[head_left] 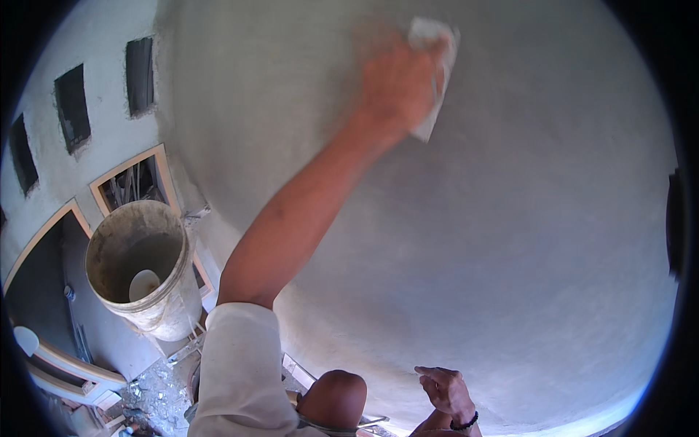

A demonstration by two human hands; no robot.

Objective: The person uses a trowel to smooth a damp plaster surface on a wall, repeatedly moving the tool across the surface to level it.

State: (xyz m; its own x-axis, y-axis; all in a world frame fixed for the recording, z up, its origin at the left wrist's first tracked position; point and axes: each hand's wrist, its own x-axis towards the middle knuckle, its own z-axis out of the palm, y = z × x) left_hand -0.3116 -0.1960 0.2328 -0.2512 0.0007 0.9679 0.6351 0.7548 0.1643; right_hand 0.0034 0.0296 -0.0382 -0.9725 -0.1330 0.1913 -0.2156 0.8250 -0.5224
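My left arm, in a short white sleeve, reaches up across a grey plastered wall (466, 240). At its end my left hand (400, 84), smeared by motion, is closed on a pale rectangular float (429, 120) that lies against the wall. The fingertips on its far side are blurred. Low in the view, in front of the wall's lower part, is my right hand (448, 393), with a dark beaded bracelet at the wrist. Its fingers are loosely bent and partly stretched to the left, and nothing shows in them.
A stained white bucket (171, 313) with a round pale thing inside stands on the left. Beyond it are a wall with narrow dark openings (71, 109) and a wood-framed opening (164, 175). Rubble (160, 397) covers ground at lower left. A rounded brown shape (335, 399) sits between my arms.
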